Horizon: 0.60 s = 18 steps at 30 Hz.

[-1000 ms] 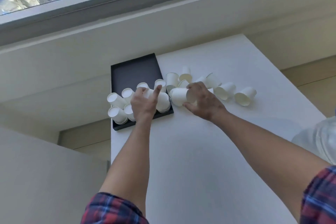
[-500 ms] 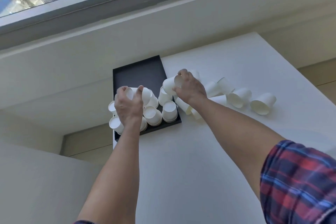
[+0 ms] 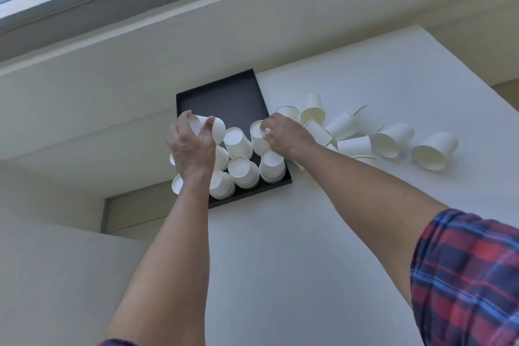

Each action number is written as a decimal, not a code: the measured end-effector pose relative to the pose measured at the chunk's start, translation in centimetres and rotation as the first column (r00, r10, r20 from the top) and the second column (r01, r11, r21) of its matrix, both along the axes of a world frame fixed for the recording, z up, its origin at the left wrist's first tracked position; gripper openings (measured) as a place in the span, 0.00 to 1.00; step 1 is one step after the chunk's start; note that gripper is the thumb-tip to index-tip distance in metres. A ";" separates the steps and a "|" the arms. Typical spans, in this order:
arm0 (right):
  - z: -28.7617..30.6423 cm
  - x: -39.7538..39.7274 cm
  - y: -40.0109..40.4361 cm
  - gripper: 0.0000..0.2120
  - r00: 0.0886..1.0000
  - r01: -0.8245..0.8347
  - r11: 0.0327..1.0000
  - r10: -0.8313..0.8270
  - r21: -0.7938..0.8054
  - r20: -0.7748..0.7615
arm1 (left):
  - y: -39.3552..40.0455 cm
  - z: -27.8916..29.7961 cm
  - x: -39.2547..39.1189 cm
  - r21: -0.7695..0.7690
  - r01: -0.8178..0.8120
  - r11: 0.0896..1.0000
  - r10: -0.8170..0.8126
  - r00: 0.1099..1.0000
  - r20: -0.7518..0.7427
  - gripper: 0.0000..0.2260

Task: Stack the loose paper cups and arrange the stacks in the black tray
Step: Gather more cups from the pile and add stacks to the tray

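A black tray lies at the table's far left corner. Its near half holds several upside-down white paper cup stacks. My left hand grips a white cup lying sideways above the tray's left side, thumb and fingers curled round it. My right hand holds an upside-down cup at the tray's right edge, fingertips on its base. Several loose cups lie tipped over on the table right of the tray.
The white table drops off at its left edge beside the tray and at its right edge. A wall ledge and window run behind it. Two loose cups lie farthest right.
Both hands moved further over the tray. My right hand brought its cup down upside-down at the tray's right edge. My left hand still holds its cup, now over the tray's left side.
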State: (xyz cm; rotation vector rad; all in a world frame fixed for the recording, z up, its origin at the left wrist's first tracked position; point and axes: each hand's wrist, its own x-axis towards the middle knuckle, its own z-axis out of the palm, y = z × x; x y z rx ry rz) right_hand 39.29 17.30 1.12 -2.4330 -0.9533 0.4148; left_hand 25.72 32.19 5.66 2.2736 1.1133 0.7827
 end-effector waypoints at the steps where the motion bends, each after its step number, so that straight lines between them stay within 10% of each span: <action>1: -0.2 -0.2 0.1 0.12 1.000 -0.013 1.000 0.013 0.005 0.010 | 0.6 0.0 -0.2 0.001 -0.015 1.000 0.015 1.000 -0.019 0.26; 18: -3.1 -1.0 -1.5 0.23 0.989 0.067 0.990 -0.049 0.125 -0.143 | 2.0 -3.4 -1.2 -0.047 0.032 0.998 -0.042 0.973 -0.228 0.12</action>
